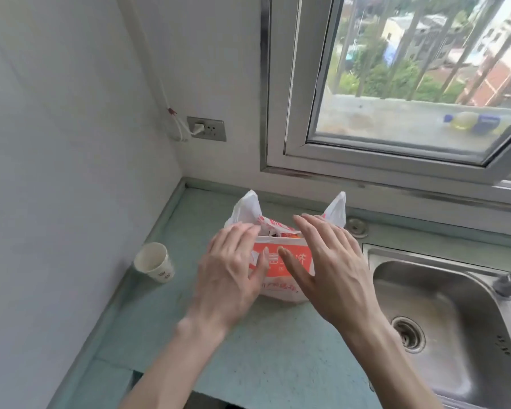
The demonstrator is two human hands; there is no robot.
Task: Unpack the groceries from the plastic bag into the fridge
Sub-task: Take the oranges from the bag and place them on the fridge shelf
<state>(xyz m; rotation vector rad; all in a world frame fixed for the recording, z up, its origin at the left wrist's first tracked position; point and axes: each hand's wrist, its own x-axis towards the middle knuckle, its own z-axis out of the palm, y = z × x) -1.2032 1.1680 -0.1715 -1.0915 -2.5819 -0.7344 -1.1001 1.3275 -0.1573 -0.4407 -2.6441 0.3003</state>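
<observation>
A white plastic bag [281, 261] with an orange printed panel stands on the pale green counter [248, 364], its two handles sticking up. Something orange shows inside its open top; the contents are otherwise hidden. My left hand [233, 273] hovers at the bag's left side with fingers straight and spread, fingertips at the rim. My right hand [328, 267] is at the bag's right side, fingers straight, thumb lying across the orange panel. Neither hand grips anything. No fridge is in view.
A paper cup [155, 261] stands on the counter left of the bag, near the white wall. A steel sink [443, 308] lies to the right. Behind the bag are a window [410, 84], and a wall socket [207, 129] with a plugged cable.
</observation>
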